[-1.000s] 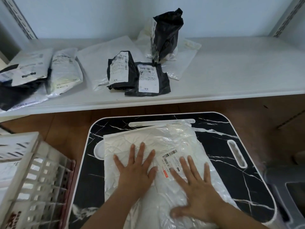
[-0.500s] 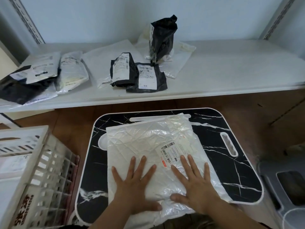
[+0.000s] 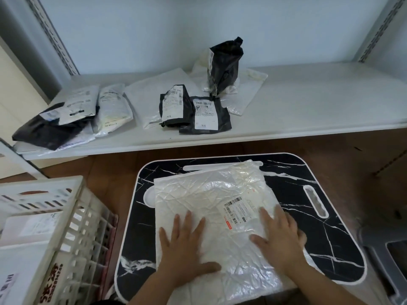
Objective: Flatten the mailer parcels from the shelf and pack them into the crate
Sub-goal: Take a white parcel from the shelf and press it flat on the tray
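Both hands have spread apart since a moment ago: they lay side by side on the white mailer (image 3: pixel 211 203) and now the right hand (image 3: pixel 278 236) sits out at the mailer's right edge, past the shipping label (image 3: pixel 239 211), while the left hand (image 3: pixel 184 247) has stayed near the lower left part. Each hand lies flat with straight, splayed fingers pressing down on the crinkled plastic; neither grips anything. The mailer lies flat on the black marble-pattern lap table (image 3: pixel 308 194), covering the middle of the table and hanging slightly over the near edge. To the left of the table stands the white slatted crate (image 3: pixel 72 221), with a labelled white parcel (image 3: pixel 33 225) already lying inside it. Beyond the table, the white shelf (image 3: pixel 319 102) carries the other parcels: a black pouch (image 3: pixel 224 67) standing upright at the back, two small black mailers (image 3: pixel 193 111) with white labels lying side by side near the shelf's front edge, flat white mailers (image 3: pixel 152 95) behind them, and a heap of black and white parcels (image 3: pixel 66 115) at the shelf's left end.
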